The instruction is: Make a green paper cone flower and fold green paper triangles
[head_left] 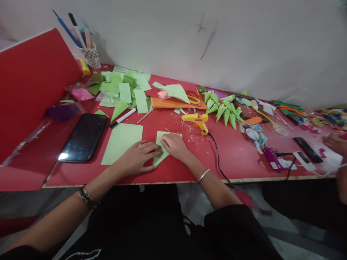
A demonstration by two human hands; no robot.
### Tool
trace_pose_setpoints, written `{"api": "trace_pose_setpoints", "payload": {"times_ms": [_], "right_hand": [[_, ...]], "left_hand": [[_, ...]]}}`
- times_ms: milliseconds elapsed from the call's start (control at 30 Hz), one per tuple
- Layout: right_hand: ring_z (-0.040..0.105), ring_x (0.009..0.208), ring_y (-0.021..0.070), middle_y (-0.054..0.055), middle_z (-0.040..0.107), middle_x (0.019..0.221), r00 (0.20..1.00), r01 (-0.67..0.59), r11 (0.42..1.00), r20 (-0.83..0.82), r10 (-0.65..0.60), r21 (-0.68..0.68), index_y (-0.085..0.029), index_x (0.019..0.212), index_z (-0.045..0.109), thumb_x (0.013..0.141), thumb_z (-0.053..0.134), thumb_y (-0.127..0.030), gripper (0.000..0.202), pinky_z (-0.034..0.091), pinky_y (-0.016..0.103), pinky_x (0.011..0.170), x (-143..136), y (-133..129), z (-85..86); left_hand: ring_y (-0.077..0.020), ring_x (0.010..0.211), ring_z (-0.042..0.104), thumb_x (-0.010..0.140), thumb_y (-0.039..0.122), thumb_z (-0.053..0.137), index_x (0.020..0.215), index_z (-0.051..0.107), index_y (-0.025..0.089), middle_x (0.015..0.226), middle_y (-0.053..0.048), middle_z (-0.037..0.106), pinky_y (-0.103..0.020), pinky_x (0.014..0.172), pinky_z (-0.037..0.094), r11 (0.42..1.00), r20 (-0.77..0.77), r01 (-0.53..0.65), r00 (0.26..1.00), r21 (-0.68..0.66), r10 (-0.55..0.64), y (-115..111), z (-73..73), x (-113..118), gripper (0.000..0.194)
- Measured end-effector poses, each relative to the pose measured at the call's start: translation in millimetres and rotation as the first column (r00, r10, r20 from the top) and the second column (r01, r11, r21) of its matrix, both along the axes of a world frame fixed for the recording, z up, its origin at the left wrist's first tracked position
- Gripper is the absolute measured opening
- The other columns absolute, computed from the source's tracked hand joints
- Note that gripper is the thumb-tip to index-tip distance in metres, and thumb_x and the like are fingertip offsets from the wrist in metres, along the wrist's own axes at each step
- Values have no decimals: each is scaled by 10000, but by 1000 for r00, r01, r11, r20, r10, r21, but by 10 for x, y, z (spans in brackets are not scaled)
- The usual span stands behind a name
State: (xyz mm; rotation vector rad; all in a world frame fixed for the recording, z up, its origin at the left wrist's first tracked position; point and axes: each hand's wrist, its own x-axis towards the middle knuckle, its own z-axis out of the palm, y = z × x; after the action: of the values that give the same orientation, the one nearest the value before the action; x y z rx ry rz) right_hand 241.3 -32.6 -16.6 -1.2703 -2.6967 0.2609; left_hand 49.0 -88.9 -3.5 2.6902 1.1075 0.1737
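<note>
On the red table, a small light green paper lies under the fingers of both my hands. My left hand rests with its fingers spread, the tips at the paper's left edge. My right hand presses on the paper from the right, its fingers bent together; whether they pinch anything is hidden. Partly beneath my left forearm and hand is a larger green sheet. A yellow glue gun lies to the right of my right hand, its black cord running to the table edge.
A black phone and a marker lie at the left. Green paper pieces, an orange pad and green paper cones are behind. A purple box and another person's hand are at the right.
</note>
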Motion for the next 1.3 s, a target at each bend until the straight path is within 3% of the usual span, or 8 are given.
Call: {"api": "trace_pose_setpoints", "payload": {"times_ms": [133, 400, 833, 1000, 1100, 1200, 1300], "right_hand": [[530, 794, 176, 57, 639, 831, 1000, 4, 1000, 6, -4, 8, -163, 796, 540, 909, 368, -246, 221, 263, 291, 689, -3, -3, 0], [509, 831, 184, 61, 612, 850, 1000, 15, 1000, 7, -15, 14, -165, 800, 540, 910, 360, -232, 222, 280, 288, 707, -9, -2, -6], [509, 873, 202, 74, 584, 898, 997, 71, 997, -4, -71, 27, -160, 861, 559, 902, 391, -248, 194, 341, 303, 751, -20, -33, 22], [468, 1011, 219, 93, 546, 1073, 976, 116, 988, -197, -94, 102, -174, 1017, 561, 879, 430, -255, 206, 346, 343, 870, 84, -191, 187], [482, 1003, 192, 77, 563, 1052, 960, -39, 994, -271, 66, 105, -188, 998, 600, 876, 417, -234, 226, 353, 335, 891, 158, -388, 268], [491, 994, 179, 68, 574, 1054, 936, -261, 962, -221, 273, 84, -202, 1004, 622, 859, 443, -247, 235, 333, 350, 942, 187, -618, 252], [483, 1031, 180, 74, 567, 1092, 933, -323, 945, -145, 328, 59, -212, 1109, 585, 866, 442, -279, 290, 278, 387, 1003, 191, -778, 165]], "left_hand": [[-221, 1154, 468, 869, 443, 392, 1213, 507, 325, 1274, -34, 514, -397, 973, 324, 997, -20, 79, 997, 13, -79, -9, 16, 11, 382], [-235, 1201, 435, 855, 422, 416, 1232, 489, 331, 1327, -43, 470, -424, 1008, 299, 998, -26, 64, 998, 0, -64, -15, 19, 2, 394], [-235, 1293, 315, 790, 511, 465, 1355, 314, 333, 1444, -9, 319, -407, 1074, 170, 997, -72, 7, 997, -79, -13, 57, -22, -54, 611], [-222, 1302, 300, 791, 518, 464, 1367, 281, 340, 1459, 7, 282, -411, 1086, 120, 995, -59, 18, 998, -99, -24, 70, -17, -65, 630], [-220, 1299, 305, 779, 523, 479, 1361, 286, 349, 1459, 15, 283, -417, 1085, 115, 994, -38, 21, 999, -108, -25, 74, -33, -78, 637], [-216, 1300, 302, 770, 496, 498, 1355, 300, 344, 1461, 25, 277, -415, 1085, 118, 992, -25, 32, 999, -125, -35, 76, -40, -92, 636], [-216, 1313, 278, 751, 440, 529, 1364, 272, 350, 1472, 33, 245, -421, 1088, 106, 989, -29, 42, 998, -144, -47, 73, -30, -100, 671]]}}
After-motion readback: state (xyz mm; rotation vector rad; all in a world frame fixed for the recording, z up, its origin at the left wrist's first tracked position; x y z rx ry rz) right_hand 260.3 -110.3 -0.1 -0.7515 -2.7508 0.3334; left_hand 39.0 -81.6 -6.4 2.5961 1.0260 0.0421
